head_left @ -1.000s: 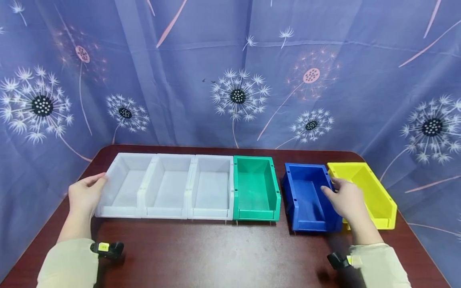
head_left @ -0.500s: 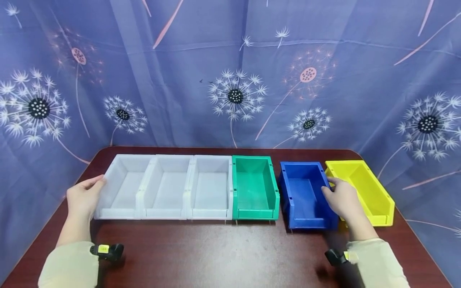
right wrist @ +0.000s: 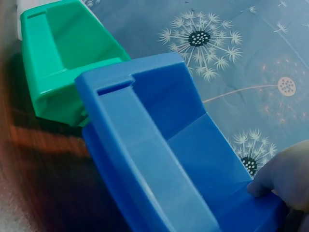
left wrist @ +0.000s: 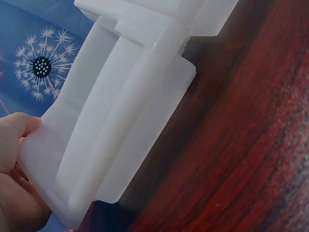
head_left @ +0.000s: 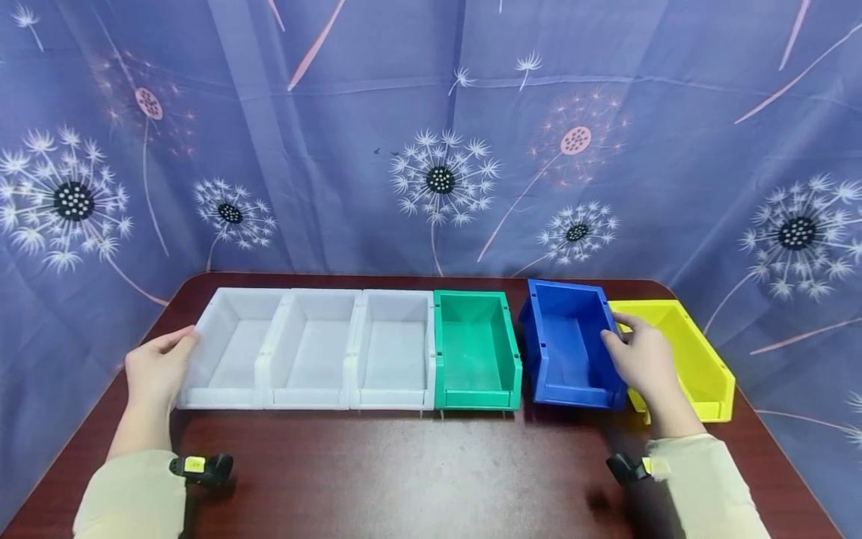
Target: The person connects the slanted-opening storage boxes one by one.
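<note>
My right hand (head_left: 646,361) grips the right wall of the blue bin (head_left: 572,340), thumb inside it and fingers on the outer side. This bin stands slightly skewed, with a narrow gap between it and the green bin (head_left: 477,350). At the far left, my left hand (head_left: 158,368) pinches the left wall of the end white bin (head_left: 232,399); its thumb and curled fingers show around that wall in the left wrist view. Two more bins, a middle white bin (head_left: 319,352) and a right white bin (head_left: 393,352), stand between it and the green one, all side by side.
A yellow bin (head_left: 700,359) sits at the right, partly behind my right hand and the blue bin. All bins stand on a dark red-brown table (head_left: 431,471). Behind its far edge hangs a blue curtain (head_left: 337,150) with dandelion prints.
The blue bin has moved away from me, toward the table's far edge, and slightly left, with my right hand on it. My left hand and the white and green bins stay put.
</note>
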A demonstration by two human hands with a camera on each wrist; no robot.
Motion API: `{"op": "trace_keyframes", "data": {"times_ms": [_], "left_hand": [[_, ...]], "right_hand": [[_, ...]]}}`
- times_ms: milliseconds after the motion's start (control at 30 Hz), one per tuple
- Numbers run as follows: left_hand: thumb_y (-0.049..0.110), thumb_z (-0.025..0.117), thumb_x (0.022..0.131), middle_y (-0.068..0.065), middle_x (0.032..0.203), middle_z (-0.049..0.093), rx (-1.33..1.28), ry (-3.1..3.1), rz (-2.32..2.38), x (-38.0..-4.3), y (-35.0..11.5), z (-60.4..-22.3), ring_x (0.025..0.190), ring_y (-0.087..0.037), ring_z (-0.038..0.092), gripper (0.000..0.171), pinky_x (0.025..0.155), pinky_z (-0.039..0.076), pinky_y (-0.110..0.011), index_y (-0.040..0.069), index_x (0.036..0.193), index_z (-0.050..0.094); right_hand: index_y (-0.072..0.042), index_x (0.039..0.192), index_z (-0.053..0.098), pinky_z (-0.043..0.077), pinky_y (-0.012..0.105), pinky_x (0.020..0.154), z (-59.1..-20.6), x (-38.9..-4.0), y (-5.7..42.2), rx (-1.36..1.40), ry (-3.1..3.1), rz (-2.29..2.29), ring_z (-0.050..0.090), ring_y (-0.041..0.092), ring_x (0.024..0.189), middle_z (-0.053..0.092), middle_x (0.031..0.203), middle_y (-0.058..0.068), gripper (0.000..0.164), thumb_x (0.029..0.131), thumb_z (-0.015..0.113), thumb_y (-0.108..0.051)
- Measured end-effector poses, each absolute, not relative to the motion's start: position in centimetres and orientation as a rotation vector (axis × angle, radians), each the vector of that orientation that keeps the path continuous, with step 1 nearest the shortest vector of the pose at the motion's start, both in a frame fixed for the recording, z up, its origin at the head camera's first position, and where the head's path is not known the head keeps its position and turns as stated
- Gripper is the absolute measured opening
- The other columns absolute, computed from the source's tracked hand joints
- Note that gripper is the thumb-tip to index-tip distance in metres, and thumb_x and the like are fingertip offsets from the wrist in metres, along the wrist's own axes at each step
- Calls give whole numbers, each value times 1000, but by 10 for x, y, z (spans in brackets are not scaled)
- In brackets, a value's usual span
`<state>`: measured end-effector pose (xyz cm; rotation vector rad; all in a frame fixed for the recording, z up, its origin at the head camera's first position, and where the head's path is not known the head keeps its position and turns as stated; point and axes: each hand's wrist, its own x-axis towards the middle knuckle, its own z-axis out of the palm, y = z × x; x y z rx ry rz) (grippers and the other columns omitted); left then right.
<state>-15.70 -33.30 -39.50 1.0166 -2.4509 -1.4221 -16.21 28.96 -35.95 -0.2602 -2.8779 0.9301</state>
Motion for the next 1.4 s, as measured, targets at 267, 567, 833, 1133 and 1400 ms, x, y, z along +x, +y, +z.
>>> {"op": "trace_keyframes", "data": {"times_ms": [267,567,833,1133,1400], "left_hand": [[46,56,90,-12,143,47,1013,-2434,-1436,-156,-334,-395,126,-25,43,55,104,38,-41,12,133,54],[46,54,91,-13,145,44,1001,-2442,-1449,-157,-334,-396,131,-28,40,56,107,37,-44,11,134,52],[46,55,90,-9,143,48,1013,-2423,-1469,-157,-334,-395,129,-26,42,56,106,37,-44,12,134,53],[47,56,90,-10,145,45,1035,-2412,-1510,-157,-335,-394,128,-26,41,57,108,36,-44,14,136,51],[48,55,90,-12,148,40,1030,-2411,-1532,-157,-334,-394,130,-28,40,58,108,36,-46,15,137,50]], "right_hand": [[5,138,42,48,57,82,-351,-167,285,-251,-2849,956,56,51,105,53,125,36,53,98,46,-30],[5,139,40,49,57,82,-344,-170,282,-253,-2858,985,56,51,108,51,127,36,53,99,45,-30],[5,138,43,51,55,79,-342,-173,283,-210,-2839,953,60,48,102,56,121,35,52,98,47,-30],[5,136,45,50,54,81,-340,-174,281,-172,-2863,929,60,48,103,55,123,35,51,98,47,-29],[5,136,45,51,54,82,-339,-174,278,-164,-2875,914,60,47,102,56,122,34,51,98,48,-29]]}}
